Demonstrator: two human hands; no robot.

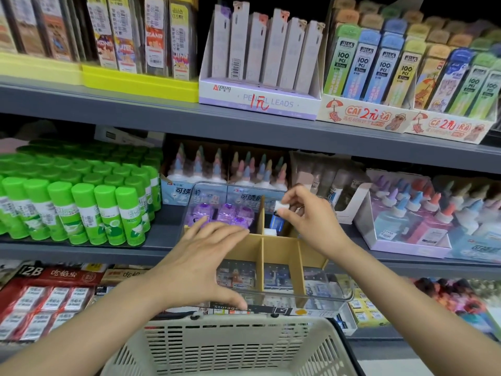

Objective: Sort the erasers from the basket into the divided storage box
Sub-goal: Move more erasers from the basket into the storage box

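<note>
A: Right hand (303, 213) pinches a small white eraser (280, 206) at frame center, above the storage box (336, 298)?

B: Yes; lower it straight into the blue-eraser compartment while the open left hand (200, 256) steadies the box.

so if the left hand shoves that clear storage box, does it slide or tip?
Probably slides: the storage box is low and wide. It looks like light clear plastic with few erasers inside, so it may skid easily. The left hand spread over it should steady it.
</note>
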